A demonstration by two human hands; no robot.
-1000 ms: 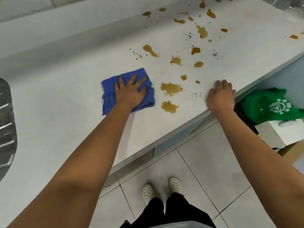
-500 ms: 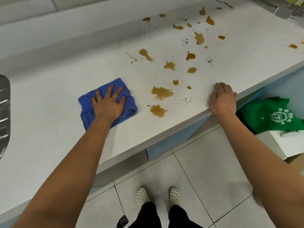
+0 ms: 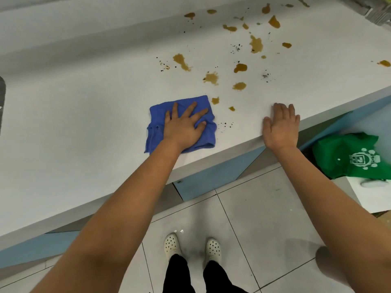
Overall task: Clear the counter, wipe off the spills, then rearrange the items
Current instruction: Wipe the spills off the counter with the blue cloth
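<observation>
A folded blue cloth [image 3: 206, 136] lies flat on the white counter [image 3: 84, 127] near its front edge. My left hand [image 3: 185, 126] presses down on it with fingers spread and straight. Brown liquid spills [image 3: 211, 78] dot the counter beyond and to the right of the cloth, with small black specks [image 3: 225, 124] just right of it. My right hand [image 3: 280, 126] rests flat on the counter's front edge, fingers straight, holding nothing.
A steel sink edge [image 3: 1, 98] shows at the far left. A green bag [image 3: 355, 159] lies on a white box [image 3: 372, 195] below the counter at the right. A metal rack corner [image 3: 378, 13] sits at top right. Grey tiled floor [image 3: 264, 218] is underfoot.
My left hand has slid the cloth to the right over the two large brown spills near the front edge; they no longer show. My right hand stayed on the edge.
</observation>
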